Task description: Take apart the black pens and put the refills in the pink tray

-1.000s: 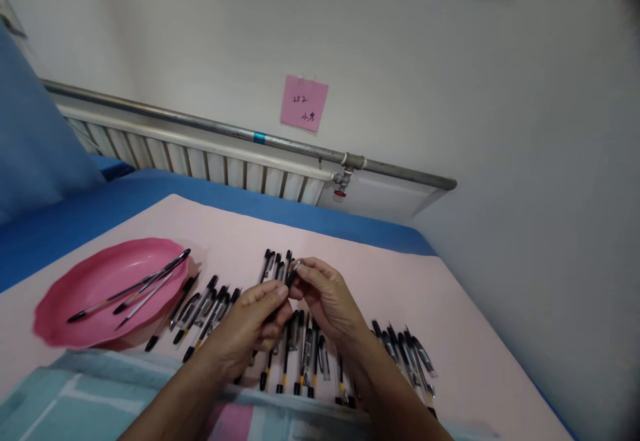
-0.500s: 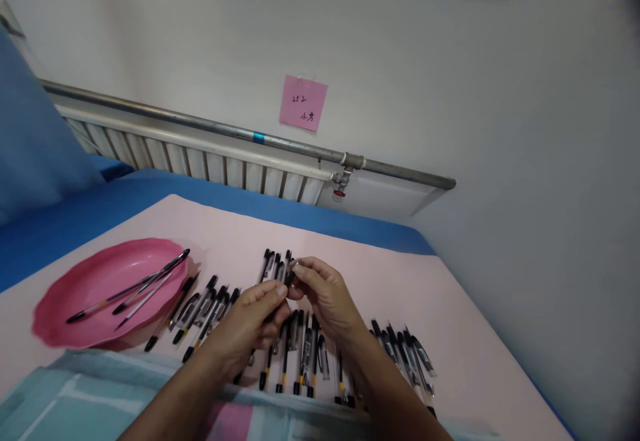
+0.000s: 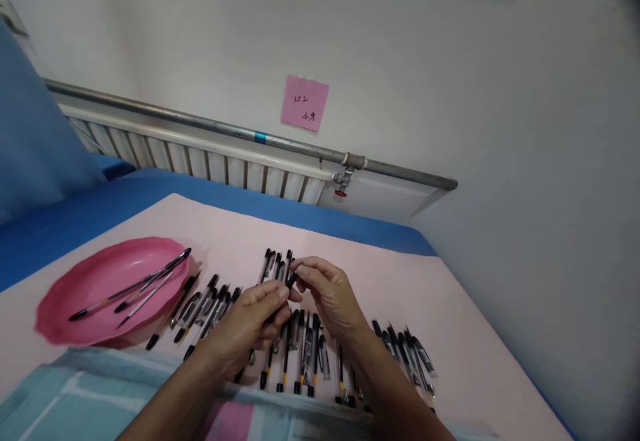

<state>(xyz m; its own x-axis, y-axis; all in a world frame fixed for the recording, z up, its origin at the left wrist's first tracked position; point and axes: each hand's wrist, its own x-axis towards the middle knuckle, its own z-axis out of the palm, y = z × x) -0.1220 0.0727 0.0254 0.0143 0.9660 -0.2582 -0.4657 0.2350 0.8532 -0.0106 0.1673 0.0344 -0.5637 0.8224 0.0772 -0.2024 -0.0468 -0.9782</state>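
Note:
My left hand (image 3: 247,324) and my right hand (image 3: 327,298) meet above a pink surface (image 3: 450,334), both pinched on one black pen (image 3: 291,279). The left fingers grip its barrel, the right fingertips close round its upper end. Under and around the hands lie several black pens in rows (image 3: 300,354), some with yellow bands. A pink plate (image 3: 75,281) at the left holds three pens (image 3: 135,288).
More pens lie at the right (image 3: 407,351) and left of the hands (image 3: 200,308). A teal striped cloth (image 3: 75,394) covers the near edge. Blue bedding (image 3: 125,194), a radiator (image 3: 200,161) with a pipe and a pink note (image 3: 305,102) on the wall are behind.
The hands stay together on the pen; the right fingers have shifted slightly down over its end. Nothing else moved.

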